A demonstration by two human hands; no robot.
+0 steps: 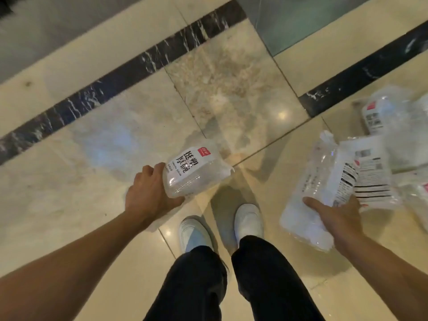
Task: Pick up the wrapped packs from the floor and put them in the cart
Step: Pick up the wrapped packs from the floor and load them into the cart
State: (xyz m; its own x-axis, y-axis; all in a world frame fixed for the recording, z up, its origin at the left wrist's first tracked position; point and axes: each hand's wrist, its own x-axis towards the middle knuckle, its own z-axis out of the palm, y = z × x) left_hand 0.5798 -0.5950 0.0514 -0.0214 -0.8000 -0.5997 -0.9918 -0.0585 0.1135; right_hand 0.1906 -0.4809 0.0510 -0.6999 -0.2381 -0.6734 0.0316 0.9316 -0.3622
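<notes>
My left hand (148, 192) grips one clear wrapped pack (195, 171) with a white label and a red square, held above the floor ahead of my feet. My right hand (335, 213) holds a larger clear pack (310, 188) from its near side, thumb on top, with a white barcoded label (368, 174) beside it. More wrapped packs (393, 117) lie blurred on the floor at the right edge. No cart is in view.
My two white shoes (247, 220) and dark trousers stand on glossy beige marble tiles. A black veined strip (129, 72) runs diagonally across the floor, and another strip (361, 72) crosses at the right. A glass panel (289, 22) is at the top.
</notes>
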